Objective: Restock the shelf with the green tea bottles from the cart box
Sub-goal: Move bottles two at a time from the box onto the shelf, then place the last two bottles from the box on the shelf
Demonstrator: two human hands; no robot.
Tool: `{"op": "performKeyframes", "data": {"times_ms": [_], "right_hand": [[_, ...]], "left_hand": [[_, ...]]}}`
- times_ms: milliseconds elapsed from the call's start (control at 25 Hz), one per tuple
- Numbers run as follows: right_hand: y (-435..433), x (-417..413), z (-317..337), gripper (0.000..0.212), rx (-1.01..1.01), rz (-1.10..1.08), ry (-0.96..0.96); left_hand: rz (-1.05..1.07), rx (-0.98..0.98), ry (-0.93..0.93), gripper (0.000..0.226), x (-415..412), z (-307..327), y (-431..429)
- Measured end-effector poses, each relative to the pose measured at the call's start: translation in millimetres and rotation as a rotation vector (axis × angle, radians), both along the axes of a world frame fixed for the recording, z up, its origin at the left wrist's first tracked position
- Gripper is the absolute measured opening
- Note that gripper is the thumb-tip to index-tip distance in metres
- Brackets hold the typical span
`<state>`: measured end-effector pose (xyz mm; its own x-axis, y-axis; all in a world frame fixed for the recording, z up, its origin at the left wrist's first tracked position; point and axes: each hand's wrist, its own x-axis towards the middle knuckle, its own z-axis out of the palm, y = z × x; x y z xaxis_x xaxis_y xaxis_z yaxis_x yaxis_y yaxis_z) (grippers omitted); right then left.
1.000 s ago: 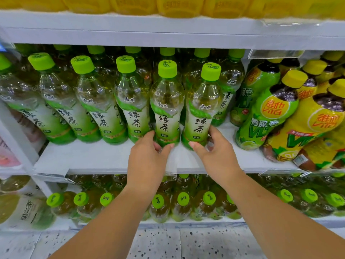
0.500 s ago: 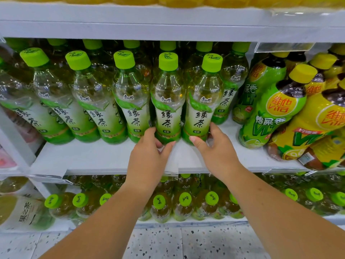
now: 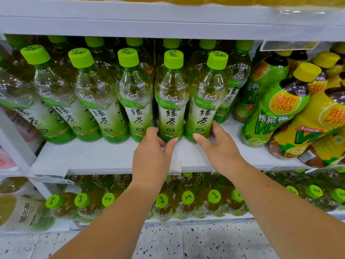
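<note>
While both hands reached to the white shelf (image 3: 104, 157), each gripped the base of one upright green tea bottle.
Left hand (image 3: 151, 157) had its fingers clamped on the fourth front-row bottle (image 3: 170, 101); right hand (image 3: 220, 148) had its fingers clamped on the fifth bottle (image 3: 205, 101), just beside it.

green-capped tea bottles (image 3: 170, 101), white shelf (image 3: 104, 157)

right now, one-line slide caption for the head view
Both hands, left hand and right hand, grip the bases of two front-row green tea bottles on the white shelf.
</note>
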<state>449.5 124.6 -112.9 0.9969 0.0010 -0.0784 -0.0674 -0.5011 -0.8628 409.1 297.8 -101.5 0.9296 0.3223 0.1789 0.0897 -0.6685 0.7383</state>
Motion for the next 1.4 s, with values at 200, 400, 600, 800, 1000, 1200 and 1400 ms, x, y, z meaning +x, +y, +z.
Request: {"op": "performKeyframes", "data": {"times_ms": [200,400,600,800,1000,1200,1400], "right_hand": [[-1,-1,9,0.067,-0.003,0.034,0.020],[1,-5,18,0.057,0.057,0.026,0.053],[2,-6,22,0.058,0.113,-0.066,0.090],[5,-20,38,0.054,0.070,-0.138,0.086],[11,-55,64,0.053,0.116,-0.230,0.253],[10,-102,86,0.044,0.105,-0.184,0.392],[11,-172,122,0.047,0.117,-0.237,0.506]], "left_hand": [[0.001,-0.020,0.030,0.051,-1,3,1],[0.015,-0.152,0.077,0.050,-2,8,1],[0.008,-0.209,0.112,0.049,-3,14,1],[-0.075,-0.331,0.268,0.063,-5,28,5],[-0.134,-0.373,0.447,0.044,-18,47,13],[-0.258,-0.412,0.620,0.038,-44,72,14],[-0.355,-0.450,0.768,0.040,-96,104,19]]}}
